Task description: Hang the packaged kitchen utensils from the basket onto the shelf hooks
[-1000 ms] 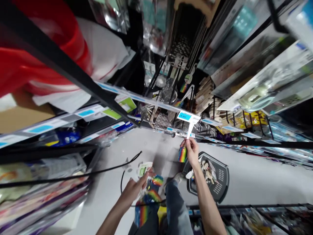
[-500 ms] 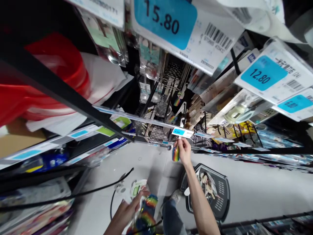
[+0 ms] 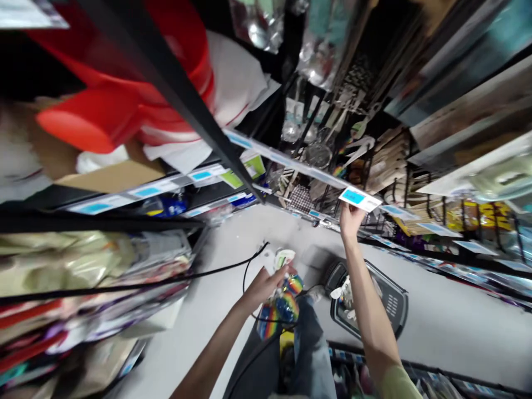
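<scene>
My left hand (image 3: pixel 266 285) is closed around the white-and-green top of some rainbow-striped packs (image 3: pixel 287 306). They look like shiny sponges in clear wrapping and dangle below the fingers, over my legs. Out at the shelf, my right hand (image 3: pixel 351 219) reaches up behind a blue-and-white price tag (image 3: pixel 356 197), which hides its fingertips, so I cannot see what they hold. Just beyond that tag, a white hanger-like piece (image 3: pixel 362 147) and a small rainbow-striped item (image 3: pixel 339 170) hang among the hooks.
A dark shopping basket (image 3: pixel 399 302) with goods in it stands on the floor beside my right forearm. Red plastic ware (image 3: pixel 103 113) fills the left shelf. A black cable (image 3: pixel 208 272) crosses the view. Wrapped spoons (image 3: pixel 257 30) and wooden utensils (image 3: pixel 388 155) hang above.
My right hand has gone up and in behind the price tag; the rainbow-striped item below it is out of sight. My left hand lifted its packs. The view swung left.
</scene>
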Tool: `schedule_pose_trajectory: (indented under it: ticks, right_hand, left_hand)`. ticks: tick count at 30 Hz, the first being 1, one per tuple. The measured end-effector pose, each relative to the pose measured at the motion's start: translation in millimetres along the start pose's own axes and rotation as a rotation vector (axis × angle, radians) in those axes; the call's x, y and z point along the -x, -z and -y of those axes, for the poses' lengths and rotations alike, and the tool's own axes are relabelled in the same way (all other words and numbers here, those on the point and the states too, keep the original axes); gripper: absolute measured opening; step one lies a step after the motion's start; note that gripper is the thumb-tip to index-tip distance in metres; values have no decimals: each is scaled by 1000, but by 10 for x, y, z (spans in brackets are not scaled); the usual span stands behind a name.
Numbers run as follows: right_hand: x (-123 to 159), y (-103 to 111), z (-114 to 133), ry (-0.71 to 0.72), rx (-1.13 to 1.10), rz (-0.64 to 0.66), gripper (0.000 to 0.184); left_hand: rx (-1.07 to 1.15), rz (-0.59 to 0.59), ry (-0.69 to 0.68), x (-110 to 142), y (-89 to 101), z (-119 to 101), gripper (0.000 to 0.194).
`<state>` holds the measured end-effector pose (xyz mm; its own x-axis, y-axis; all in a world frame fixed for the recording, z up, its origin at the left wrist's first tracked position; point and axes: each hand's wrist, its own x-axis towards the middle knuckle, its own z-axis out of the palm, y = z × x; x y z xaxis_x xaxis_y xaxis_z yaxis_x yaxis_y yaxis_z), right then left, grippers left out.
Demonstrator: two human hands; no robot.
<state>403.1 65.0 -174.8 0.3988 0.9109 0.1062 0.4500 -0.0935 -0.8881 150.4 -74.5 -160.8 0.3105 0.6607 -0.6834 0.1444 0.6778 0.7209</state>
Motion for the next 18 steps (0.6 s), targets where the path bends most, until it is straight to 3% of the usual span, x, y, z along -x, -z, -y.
schedule_pose_trajectory:
  ticks: [2,5,7,10,12,18]
  right_hand:
    - [533,44,108,-34,-43,46,26]
    - [1239,71,333,7,-65,460,14]
    - [1539,22,445,27,-21,616,12]
    - [1738,-105,476,19,64,577,15]
    - [1777,-160,439,15,82,532,14]
    - [1830,-80,386,137,134,535,37]
  left_hand:
    - [45,12,-54,-65,-1,32,51]
    - [16,10,-109,-158,-17,151,39]
    - [-2,12,-150,-200,-43,234,28]
    - [29,24,-175,-219,-77,310,13]
    - [26,22,-157,-208,-82,320,13]
    - [-93,31,-195,-178,-134,306,15]
